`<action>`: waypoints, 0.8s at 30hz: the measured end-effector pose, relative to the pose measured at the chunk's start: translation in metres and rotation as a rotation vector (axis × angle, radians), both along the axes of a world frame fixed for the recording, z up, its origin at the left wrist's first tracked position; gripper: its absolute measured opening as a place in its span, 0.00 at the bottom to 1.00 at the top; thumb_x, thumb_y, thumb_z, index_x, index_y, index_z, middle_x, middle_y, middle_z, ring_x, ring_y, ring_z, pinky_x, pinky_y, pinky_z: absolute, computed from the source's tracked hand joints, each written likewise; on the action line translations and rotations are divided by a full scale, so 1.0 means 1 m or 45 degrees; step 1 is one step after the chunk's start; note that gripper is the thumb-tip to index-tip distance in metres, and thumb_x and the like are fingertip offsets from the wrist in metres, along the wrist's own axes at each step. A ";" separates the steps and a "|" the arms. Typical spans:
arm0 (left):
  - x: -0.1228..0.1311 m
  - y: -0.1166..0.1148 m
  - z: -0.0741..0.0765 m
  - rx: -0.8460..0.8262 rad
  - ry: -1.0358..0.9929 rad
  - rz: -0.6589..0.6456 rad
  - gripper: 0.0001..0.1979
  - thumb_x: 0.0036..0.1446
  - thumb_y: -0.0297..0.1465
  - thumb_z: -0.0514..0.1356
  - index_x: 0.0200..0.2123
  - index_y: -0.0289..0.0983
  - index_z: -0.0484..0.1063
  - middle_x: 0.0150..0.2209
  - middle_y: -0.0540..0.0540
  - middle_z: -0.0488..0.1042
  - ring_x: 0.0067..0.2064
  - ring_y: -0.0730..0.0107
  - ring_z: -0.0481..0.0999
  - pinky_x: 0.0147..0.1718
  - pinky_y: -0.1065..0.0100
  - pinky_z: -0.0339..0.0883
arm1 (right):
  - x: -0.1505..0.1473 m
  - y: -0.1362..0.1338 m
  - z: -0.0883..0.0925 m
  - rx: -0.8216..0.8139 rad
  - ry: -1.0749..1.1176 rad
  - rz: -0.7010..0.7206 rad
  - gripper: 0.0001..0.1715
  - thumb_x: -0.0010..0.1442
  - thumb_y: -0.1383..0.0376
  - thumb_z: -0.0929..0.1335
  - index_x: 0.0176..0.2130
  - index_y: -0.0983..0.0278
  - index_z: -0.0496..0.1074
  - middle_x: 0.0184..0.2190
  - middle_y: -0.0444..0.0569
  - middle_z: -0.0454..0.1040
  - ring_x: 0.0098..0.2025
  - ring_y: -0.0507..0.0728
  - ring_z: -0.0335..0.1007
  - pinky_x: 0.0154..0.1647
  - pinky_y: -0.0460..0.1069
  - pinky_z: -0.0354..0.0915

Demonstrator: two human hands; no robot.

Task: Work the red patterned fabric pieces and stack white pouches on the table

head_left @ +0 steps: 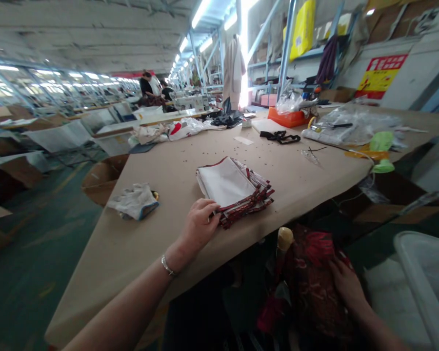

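Note:
A stack of white fabric pieces with dark red patterned edges [227, 183] lies near the front of the table. At its near left corner, the fingertips of my left hand [199, 222] are closed on the edge. Below the table edge, on the right, my right hand [342, 278] presses on a bundle of dark red patterned fabric [310, 273], its fingers partly lost in shadow. Beside that bundle a rounded pale yellow end [285, 239] sticks up; its kind is unclear.
White work gloves [135, 201] lie on the left of the paper-covered table [161, 243]. Farther back are black straps [280, 137], an orange tray [289, 117], plastic bags [351, 122] and a small green fan [382, 151]. A cardboard box [104, 180] and a white bin [417, 273] flank the table.

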State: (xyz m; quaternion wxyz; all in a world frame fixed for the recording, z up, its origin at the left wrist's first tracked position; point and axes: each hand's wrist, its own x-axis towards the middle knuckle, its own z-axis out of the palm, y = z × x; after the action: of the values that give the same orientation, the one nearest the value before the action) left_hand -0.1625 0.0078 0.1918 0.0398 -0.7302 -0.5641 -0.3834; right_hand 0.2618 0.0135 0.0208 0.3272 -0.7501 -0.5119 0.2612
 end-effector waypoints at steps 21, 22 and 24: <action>0.027 0.031 0.040 0.076 -0.243 0.300 0.07 0.43 0.21 0.55 0.21 0.39 0.65 0.26 0.49 0.69 0.33 0.67 0.69 0.35 0.67 0.63 | -0.215 0.040 0.225 1.100 -0.383 1.208 0.18 0.62 0.67 0.63 0.52 0.63 0.67 0.50 0.54 0.69 0.55 0.61 0.60 0.59 0.56 0.58; 0.027 0.031 0.043 0.067 -0.226 0.299 0.07 0.44 0.21 0.55 0.21 0.39 0.64 0.26 0.49 0.68 0.32 0.67 0.68 0.34 0.67 0.62 | -0.232 0.048 0.229 1.047 -0.500 1.240 0.19 0.61 0.67 0.64 0.52 0.64 0.67 0.50 0.55 0.69 0.54 0.63 0.60 0.57 0.57 0.59; 0.027 0.028 0.046 0.055 -0.206 0.302 0.07 0.44 0.21 0.54 0.21 0.39 0.63 0.25 0.49 0.67 0.32 0.67 0.68 0.33 0.68 0.61 | -0.256 0.065 0.230 0.930 -0.694 1.266 0.18 0.60 0.68 0.64 0.50 0.63 0.68 0.49 0.55 0.70 0.53 0.64 0.62 0.53 0.57 0.61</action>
State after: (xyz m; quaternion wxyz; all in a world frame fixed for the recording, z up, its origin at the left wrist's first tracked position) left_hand -0.1353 0.0357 0.2379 0.0551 -0.6241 -0.6394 -0.4456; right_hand 0.0056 0.0789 0.2509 0.2599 -0.3054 -0.9160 -0.0077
